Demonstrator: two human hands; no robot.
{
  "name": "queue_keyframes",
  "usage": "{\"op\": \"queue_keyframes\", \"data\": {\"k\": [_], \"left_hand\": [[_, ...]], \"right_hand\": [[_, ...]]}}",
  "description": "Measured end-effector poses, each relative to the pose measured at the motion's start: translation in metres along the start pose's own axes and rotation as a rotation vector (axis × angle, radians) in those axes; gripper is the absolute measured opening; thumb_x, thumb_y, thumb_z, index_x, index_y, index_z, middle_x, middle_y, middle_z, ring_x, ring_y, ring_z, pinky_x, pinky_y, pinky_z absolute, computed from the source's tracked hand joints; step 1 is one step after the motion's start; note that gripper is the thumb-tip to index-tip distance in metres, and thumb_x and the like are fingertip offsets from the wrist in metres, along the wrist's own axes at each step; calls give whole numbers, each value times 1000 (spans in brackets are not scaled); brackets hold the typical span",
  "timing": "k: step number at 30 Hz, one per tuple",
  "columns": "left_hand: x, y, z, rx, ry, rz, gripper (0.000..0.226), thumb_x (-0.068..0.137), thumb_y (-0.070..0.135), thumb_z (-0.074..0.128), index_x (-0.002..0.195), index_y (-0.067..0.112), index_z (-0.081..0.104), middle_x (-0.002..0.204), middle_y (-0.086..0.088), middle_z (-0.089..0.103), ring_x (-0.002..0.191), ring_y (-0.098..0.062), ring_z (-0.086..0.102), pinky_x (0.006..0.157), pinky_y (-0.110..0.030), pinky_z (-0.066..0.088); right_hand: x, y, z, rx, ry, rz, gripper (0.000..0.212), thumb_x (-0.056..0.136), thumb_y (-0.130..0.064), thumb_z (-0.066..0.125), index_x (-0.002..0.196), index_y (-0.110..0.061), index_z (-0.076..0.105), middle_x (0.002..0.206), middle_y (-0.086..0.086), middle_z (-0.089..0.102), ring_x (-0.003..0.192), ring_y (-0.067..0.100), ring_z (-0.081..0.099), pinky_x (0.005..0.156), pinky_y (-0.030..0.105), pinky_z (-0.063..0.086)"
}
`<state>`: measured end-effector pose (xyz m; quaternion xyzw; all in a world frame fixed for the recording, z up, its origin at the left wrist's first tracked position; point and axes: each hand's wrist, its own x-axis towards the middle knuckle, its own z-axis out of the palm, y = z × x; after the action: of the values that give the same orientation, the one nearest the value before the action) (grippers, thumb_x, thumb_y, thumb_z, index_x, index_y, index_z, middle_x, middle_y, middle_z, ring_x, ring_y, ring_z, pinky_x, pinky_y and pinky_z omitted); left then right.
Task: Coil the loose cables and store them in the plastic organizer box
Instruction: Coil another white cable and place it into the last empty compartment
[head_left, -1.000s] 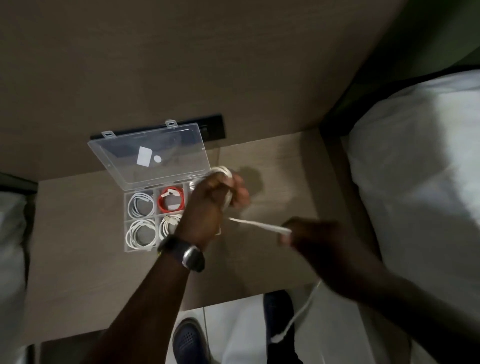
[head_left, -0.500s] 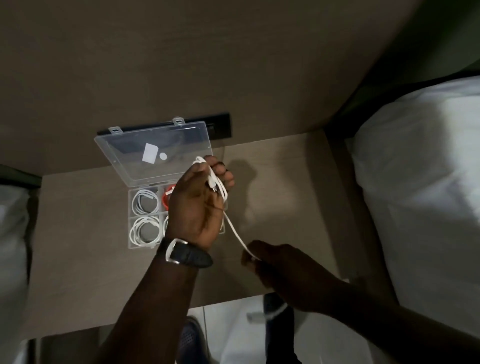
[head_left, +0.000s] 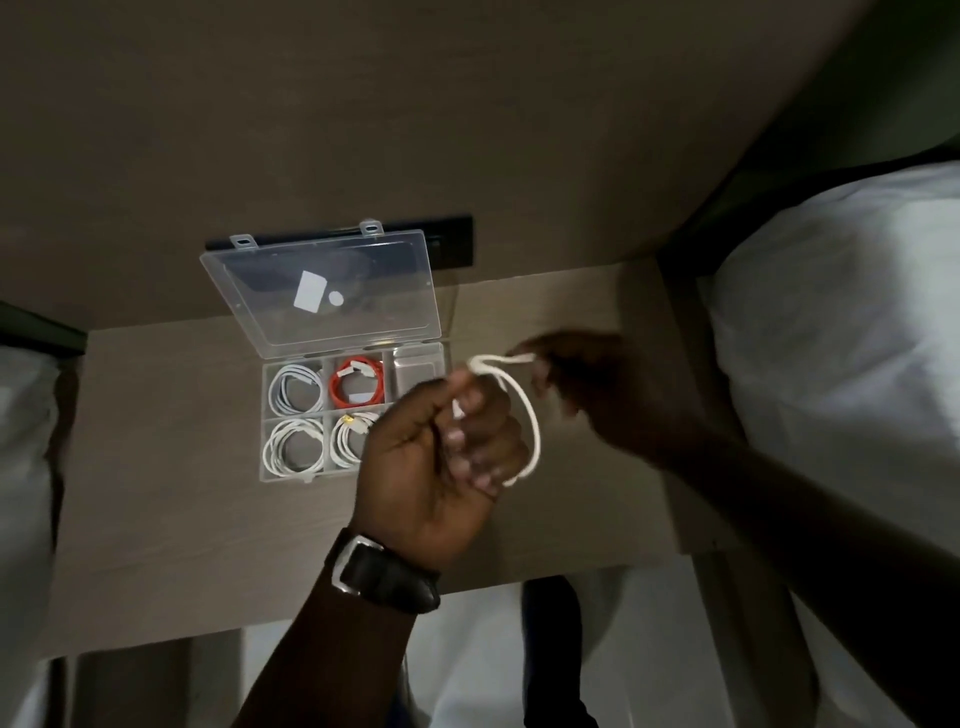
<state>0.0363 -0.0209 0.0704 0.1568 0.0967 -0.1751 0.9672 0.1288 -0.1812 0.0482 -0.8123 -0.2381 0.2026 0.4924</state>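
Table (head_left: 171, 519): your landmark — light wood-grain top.
Wall panel (head_left: 363, 104): rises behind the table.
Black strip (head_left: 452, 247): on that panel, just above the table.
White bedding (head_left: 852, 338): right of the table — more at left.

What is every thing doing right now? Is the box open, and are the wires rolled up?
Organizer box: open, lid tipped back.
Orange cable: coiled, back middle compartment.
Three white cables: coiled, separate compartments.
Back right compartment: empty.
White cable: looped, held up.
Left hand: closed on loop.
Right hand: blurred, at cable's end.
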Motion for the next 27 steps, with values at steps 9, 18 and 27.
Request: {"op": "queue_keyframes", "data": {"k": [9, 18, 27], "left_hand": [[4, -2, -13, 264, 458, 346, 28, 96, 23, 42, 91, 3, 62, 82, -10, 69, 84, -24, 70, 78, -30, 58], [2, -18, -2, 393, 433, 356, 28, 96, 22, 46, 88, 2, 65, 123, -18, 68, 108, -29, 66, 68, -36, 51], [-4, -37, -14, 466, 584, 400, 41, 88, 26, 55, 124, 8, 63, 129, -2, 67, 123, -16, 59, 96, -32, 48]], "right_hand": [[-64, -37, 54, -489, -53, -190, 24, 90, -14, 60, 113, -19, 65, 93, 0, 69, 73, 16, 65, 61, 23, 48], [-45, -40, 59, 363, 357, 199, 39, 78, -3, 78, 105, -30, 68, 82, -7, 71, 69, 16, 72, 58, 24, 57], [-57, -53, 86, -295, 181, 37, 37, 90, -25, 46, 123, -24, 60, 112, -2, 61, 89, 5, 57, 75, 7, 41]]}}
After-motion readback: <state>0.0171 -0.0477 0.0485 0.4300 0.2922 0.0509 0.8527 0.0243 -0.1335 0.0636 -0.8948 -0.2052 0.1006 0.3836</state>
